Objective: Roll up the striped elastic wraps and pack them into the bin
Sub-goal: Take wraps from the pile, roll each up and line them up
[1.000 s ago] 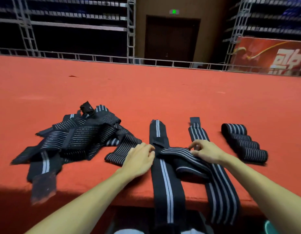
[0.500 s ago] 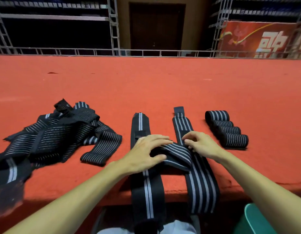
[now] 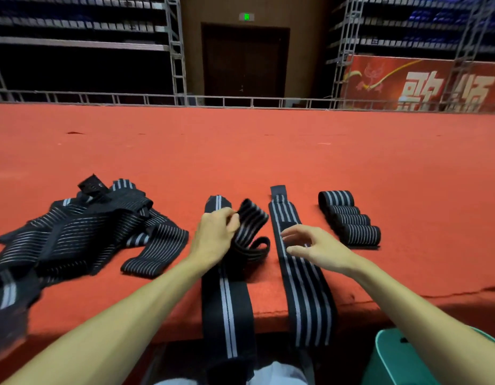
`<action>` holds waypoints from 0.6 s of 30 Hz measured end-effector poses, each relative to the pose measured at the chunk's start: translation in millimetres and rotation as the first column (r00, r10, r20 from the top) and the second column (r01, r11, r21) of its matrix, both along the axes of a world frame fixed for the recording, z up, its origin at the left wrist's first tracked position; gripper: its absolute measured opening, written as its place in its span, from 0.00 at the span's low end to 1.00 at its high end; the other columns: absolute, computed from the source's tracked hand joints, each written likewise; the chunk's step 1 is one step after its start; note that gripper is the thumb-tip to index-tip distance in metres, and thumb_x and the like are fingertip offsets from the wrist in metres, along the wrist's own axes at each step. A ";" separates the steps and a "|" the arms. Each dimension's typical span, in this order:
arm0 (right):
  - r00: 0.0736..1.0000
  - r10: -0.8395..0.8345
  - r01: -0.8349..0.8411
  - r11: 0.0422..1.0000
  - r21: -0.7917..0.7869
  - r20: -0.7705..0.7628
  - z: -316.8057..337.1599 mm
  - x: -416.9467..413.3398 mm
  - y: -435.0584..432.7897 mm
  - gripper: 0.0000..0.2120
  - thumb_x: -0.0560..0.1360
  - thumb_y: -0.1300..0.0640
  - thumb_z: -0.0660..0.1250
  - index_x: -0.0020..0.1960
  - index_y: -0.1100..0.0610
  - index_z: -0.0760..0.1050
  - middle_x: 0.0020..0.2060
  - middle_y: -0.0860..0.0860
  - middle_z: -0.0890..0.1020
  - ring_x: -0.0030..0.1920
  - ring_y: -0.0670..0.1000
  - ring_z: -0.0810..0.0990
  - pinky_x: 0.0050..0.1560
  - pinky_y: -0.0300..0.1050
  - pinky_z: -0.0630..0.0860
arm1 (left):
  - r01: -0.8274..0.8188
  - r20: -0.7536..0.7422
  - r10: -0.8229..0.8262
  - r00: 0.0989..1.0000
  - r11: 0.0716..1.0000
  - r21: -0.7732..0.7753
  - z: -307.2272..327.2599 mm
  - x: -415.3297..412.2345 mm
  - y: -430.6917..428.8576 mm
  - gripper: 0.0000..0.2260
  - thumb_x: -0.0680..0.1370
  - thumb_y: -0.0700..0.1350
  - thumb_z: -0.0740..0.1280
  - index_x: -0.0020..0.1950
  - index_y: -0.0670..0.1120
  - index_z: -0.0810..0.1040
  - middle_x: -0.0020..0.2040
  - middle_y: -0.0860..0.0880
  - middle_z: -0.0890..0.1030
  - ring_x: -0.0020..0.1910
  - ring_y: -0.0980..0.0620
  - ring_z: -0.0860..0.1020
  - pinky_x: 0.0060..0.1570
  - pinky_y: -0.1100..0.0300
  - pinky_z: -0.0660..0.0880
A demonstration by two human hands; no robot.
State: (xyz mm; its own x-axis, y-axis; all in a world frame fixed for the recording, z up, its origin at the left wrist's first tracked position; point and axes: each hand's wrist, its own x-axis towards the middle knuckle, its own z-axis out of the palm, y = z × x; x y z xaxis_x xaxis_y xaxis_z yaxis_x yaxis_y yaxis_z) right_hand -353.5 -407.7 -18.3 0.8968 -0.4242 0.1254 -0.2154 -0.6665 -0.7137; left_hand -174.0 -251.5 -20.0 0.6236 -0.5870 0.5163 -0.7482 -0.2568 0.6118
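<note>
Left hand lifts a folded striped wrap off a red carpeted surface point(image 3: 268, 162); the right hand hovers with its fingers apart.

A loose heap of unrolled wraps point(image 3: 82, 229) sprawls at the left. Two flat wraps lie side by side with their long axes running near to far and their near ends hanging over the edge: a two-stripe wrap point(image 3: 226, 301) and, to its right, a four-stripe wrap point(image 3: 304, 287). A teal bin point(image 3: 399, 359) shows at the lower right, below the edge. Four rolled wraps point(image 3: 349, 218) sit in a touching row further right. The left hand point(image 3: 215, 234) curls around the folded wrap point(image 3: 251, 226), which tilts up and away above the two-stripe wrap. The right hand point(image 3: 315, 245) holds nothing over the four-stripe wrap.
</note>
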 end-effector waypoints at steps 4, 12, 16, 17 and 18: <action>0.993 0.115 -0.117 0.992 -0.045 -0.039 -1.6 22.9 20.8 0.22 0.74 0.50 0.71 0.65 0.50 0.72 0.60 0.46 0.78 0.60 0.43 0.77 0.59 0.36 0.72 | -0.094 -0.265 0.067 0.962 0.992 -0.090 -1.5 22.9 23.6 0.13 0.76 0.40 0.65 0.58 0.53 0.76 0.30 0.51 0.80 0.30 0.56 0.77 0.39 0.57 0.75; 0.956 0.208 -0.232 0.967 -0.101 -0.206 -3.5 59.3 47.5 0.20 0.73 0.44 0.70 0.62 0.51 0.76 0.56 0.45 0.81 0.53 0.43 0.80 0.57 0.39 0.75 | 0.003 -0.404 0.009 0.915 1.000 0.028 -16.7 35.9 44.8 0.14 0.78 0.37 0.60 0.45 0.53 0.81 0.44 0.53 0.81 0.36 0.57 0.76 0.33 0.65 0.70; 0.912 0.255 -0.309 0.942 -0.129 -0.321 -4.3 53.5 47.3 0.16 0.73 0.43 0.70 0.58 0.49 0.77 0.52 0.43 0.80 0.49 0.45 0.79 0.53 0.37 0.73 | 0.193 -0.680 -0.179 0.711 0.980 -0.057 -7.5 30.0 52.1 0.23 0.77 0.28 0.49 0.60 0.43 0.77 0.52 0.45 0.80 0.44 0.53 0.80 0.35 0.65 0.79; 0.913 0.254 -0.313 0.939 -0.146 -0.320 -4.7 52.1 47.1 0.11 0.74 0.44 0.69 0.53 0.48 0.77 0.49 0.42 0.79 0.47 0.45 0.78 0.53 0.40 0.73 | 0.268 -0.686 -0.230 0.690 0.962 -0.054 -9.4 32.5 55.2 0.25 0.75 0.25 0.49 0.62 0.43 0.76 0.54 0.45 0.80 0.49 0.52 0.80 0.40 0.66 0.79; 0.915 0.260 -0.316 0.937 -0.148 -0.308 -4.3 51.1 46.7 0.06 0.75 0.46 0.69 0.48 0.46 0.76 0.47 0.42 0.78 0.46 0.44 0.76 0.53 0.42 0.73 | 0.332 -0.645 -0.256 0.720 0.943 -0.004 -11.9 37.0 58.9 0.27 0.74 0.23 0.50 0.64 0.44 0.75 0.57 0.46 0.79 0.53 0.52 0.79 0.45 0.66 0.79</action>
